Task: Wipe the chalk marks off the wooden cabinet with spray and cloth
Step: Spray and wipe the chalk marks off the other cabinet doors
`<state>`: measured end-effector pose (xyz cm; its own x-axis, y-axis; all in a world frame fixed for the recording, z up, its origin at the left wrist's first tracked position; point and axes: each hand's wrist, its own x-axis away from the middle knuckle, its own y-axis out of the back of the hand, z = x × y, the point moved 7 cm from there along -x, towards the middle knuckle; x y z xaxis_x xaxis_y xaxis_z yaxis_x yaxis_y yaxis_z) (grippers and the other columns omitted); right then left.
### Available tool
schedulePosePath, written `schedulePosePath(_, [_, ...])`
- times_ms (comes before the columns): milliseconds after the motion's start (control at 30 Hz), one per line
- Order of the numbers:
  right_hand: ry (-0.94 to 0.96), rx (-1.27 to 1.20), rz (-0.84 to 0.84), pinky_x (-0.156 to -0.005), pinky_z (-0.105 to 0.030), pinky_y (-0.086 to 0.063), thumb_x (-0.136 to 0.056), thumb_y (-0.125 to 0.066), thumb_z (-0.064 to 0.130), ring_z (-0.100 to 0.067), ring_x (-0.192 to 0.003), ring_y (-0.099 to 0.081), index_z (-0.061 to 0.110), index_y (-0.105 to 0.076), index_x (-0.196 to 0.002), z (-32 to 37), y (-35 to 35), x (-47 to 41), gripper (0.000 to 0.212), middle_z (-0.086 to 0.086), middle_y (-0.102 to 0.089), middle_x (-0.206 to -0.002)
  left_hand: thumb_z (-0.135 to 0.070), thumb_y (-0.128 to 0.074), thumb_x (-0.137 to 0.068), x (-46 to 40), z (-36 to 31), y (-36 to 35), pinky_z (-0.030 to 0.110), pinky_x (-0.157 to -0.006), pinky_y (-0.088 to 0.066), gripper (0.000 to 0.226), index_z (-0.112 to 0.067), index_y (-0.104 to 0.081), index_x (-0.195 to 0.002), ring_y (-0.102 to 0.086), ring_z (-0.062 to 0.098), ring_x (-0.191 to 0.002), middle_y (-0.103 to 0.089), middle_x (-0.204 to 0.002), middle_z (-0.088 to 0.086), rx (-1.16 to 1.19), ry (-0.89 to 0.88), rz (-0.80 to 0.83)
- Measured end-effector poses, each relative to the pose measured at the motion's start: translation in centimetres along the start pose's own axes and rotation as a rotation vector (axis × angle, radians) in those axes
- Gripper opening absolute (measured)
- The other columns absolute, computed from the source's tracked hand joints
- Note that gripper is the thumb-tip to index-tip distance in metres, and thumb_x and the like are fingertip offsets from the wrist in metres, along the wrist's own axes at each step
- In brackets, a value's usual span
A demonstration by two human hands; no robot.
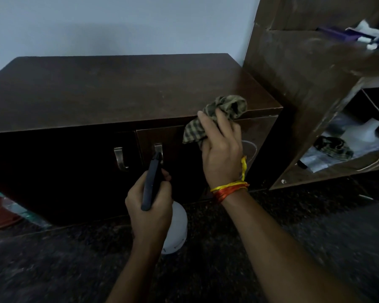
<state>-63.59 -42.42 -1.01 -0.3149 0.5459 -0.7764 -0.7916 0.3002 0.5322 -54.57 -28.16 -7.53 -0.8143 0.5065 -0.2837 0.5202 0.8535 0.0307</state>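
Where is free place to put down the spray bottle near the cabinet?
The cabinet top is bare from the wall to its front edge, left of the cloth. The shelf at right is crowded.

home room | low wooden cabinet (127, 88) against plain wall (118, 25) | cluttered shelf unit (311, 79) | speckled floor (206, 270)

Cabinet (118, 88) is standing on dark speckled floor (53, 270). Shelf unit (304, 84) is standing just right of it, its shelf carrying a checked cloth (333, 147).
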Motion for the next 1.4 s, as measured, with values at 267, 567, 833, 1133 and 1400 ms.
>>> schedulePosePath(267, [-0.06, 0.037, -0.062, -0.09, -0.035, -0.046, -0.081, -0.048, -0.008, -0.037, -0.105, -0.053, 0.014, -0.061, -0.125, -4.3, 1.9, -0.6, 0.051, -0.017, -0.054, -0.132, -0.013, -0.051, -0.083, 0.0, -0.7, -2.7, 0.036, -0.046, -0.04, 0.013, -0.018, -0.063, -0.078, -0.047, 0.04, -0.056, -0.053, -0.066, 0.015, 0.054, 0.016, 0.001])
schedulePosePath(567, [-0.137, 0.053, -0.056, -0.101, -0.024, -0.035, -0.076, -0.048, -0.013, -0.032, -0.113, -0.051, 0.017, -0.06, -0.125, -9.6, 4.0, -1.6, 0.059, -0.013, -0.052, -0.136, -0.015, -0.052, -0.083, 1.5, -0.1, -4.8, 0.041, -0.046, -0.039, 0.012, -0.015, -0.063, -0.079, -0.048, 0.041, -0.056, -0.054, -0.066, 0.016, 0.039, 0.018, 0.03])
schedulePosePath(833, [-0.191, 0.039, -0.063, -0.099, -0.026, -0.036, -0.078, -0.046, -0.013, -0.031, -0.116, -0.046, 0.022, -0.056, -0.129, -9.9, 4.0, -1.2, 0.062, -0.008, -0.045, -0.143, -0.016, -0.052, -0.083, 3.1, -1.1, -4.2, 0.043, -0.046, -0.038, 0.012, -0.014, -0.063, -0.08, -0.046, 0.045, -0.057, -0.053, -0.064, 0.017, 0.01, 0.021, 0.059])
schedulePosePath(1133, [-0.191, 0.008, -0.098, -0.101, -0.03, -0.038, -0.085, -0.045, -0.008, -0.035, -0.119, -0.046, 0.016, -0.05, -0.136, -11.6, 2.3, 1.1, 0.056, -0.016, -0.043, -0.144, -0.011, -0.05, -0.081, 3.3, -1.5, -5.1, 0.036, -0.046, -0.04, 0.013, -0.011, -0.063, -0.081, -0.046, 0.043, -0.057, -0.054, -0.068, 0.016, 0.021, -0.001, 0.072])
schedulePosePath(1400, [-0.369, -0.125, -0.02, -0.105, -0.032, -0.038, -0.081, -0.045, -0.009, -0.031, -0.13, -0.044, 0.009, -0.041, -0.141, -14.1, -0.2, 6.4, 0.063, -0.019, -0.045, -0.142, -0.009, -0.049, -0.081, 3.5, 1.0, -5.9, 0.029, -0.046, -0.038, 0.014, -0.006, -0.063, -0.083, -0.045, 0.041, -0.055, -0.053, -0.062, 0.017, 0.032, 0.027, 0.101])
